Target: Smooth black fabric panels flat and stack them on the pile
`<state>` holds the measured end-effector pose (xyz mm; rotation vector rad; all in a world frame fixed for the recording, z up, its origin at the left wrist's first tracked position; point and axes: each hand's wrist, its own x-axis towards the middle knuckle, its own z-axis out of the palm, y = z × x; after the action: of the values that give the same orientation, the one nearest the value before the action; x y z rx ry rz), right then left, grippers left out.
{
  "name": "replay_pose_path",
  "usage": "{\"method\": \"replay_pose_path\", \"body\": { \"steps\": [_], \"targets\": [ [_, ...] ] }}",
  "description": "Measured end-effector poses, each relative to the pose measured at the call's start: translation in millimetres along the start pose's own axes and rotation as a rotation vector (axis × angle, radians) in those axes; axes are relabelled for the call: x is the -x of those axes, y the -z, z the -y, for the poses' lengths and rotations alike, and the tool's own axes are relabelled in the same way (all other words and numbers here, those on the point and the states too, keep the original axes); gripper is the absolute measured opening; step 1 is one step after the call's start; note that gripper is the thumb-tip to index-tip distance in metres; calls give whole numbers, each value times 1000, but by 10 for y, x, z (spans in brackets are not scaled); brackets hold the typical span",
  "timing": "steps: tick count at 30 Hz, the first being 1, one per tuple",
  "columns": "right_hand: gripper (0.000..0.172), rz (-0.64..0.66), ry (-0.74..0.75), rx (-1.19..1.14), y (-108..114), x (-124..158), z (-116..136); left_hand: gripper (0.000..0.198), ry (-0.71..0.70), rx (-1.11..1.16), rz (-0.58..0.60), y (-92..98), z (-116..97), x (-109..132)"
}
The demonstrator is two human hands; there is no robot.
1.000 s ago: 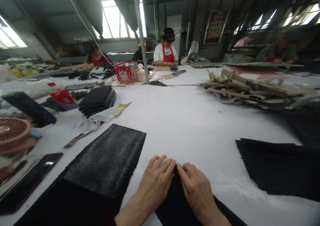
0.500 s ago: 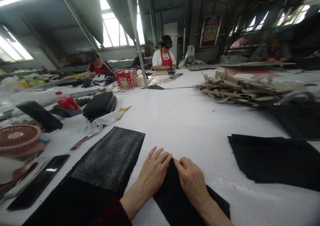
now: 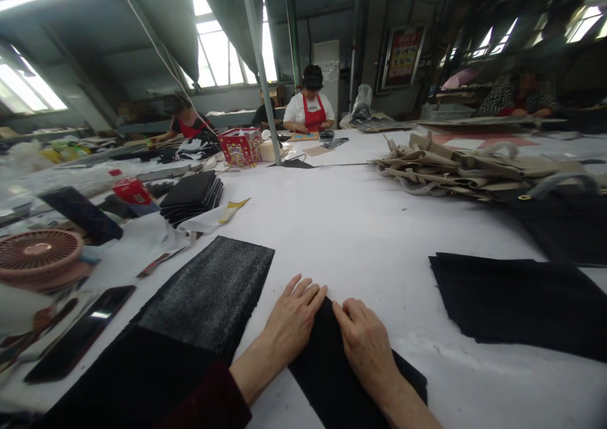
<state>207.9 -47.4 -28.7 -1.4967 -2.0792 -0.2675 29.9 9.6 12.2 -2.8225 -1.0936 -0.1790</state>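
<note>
A black fabric piece lies on the white table at the bottom centre, its narrow far corner between my two hands. My left hand rests flat at the left edge of that corner, fingers stretched out and slightly apart. On the right side, my right hand has its fingers curled and pressed together on the fabric edge; its fingertips are partly hidden. To the left lies a stack of black pieces with a greyish, textured top. Another black stack sits at the right.
Beyond are a heap of beige fabric pieces, a black folded stack, a red box and a metal pole. A pink fan and a phone lie left. Several people sit farther back.
Both hands stay nearly in place at the fabric's corner. The view has shifted slightly, and the seated person at the far centre has moved a little to the left.
</note>
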Motion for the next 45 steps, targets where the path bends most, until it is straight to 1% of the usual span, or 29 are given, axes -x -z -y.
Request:
{"method": "replay_pose_path", "body": {
  "steps": [4,10,14,19,27,32,36,40,45],
  "targets": [
    [27,-7,12,20,37,33,-10,47,-18,-20,17,6,-21,1],
    [27,10,25,35,77,102,-36,48,-44,-46,43,66,-49,6],
    [30,0,38,44,117,138,-59,49,-47,-65,65,52,-79,16],
    [30,12,36,57,174,185,-89,54,-64,-80,65,25,-126,20],
    [28,10,37,55,276,287,-114,51,-118,-127,70,88,-204,-17],
    [30,30,30,61,333,359,-143,53,-131,-176,71,79,-273,2],
    [31,39,17,44,384,418,-163,54,-143,-150,59,81,-291,2],
    [30,36,22,40,441,467,-181,51,-173,-101,81,97,-295,-13],
    [30,44,12,42,493,530,-210,56,-198,-118,78,98,-333,10]
  ]
}}
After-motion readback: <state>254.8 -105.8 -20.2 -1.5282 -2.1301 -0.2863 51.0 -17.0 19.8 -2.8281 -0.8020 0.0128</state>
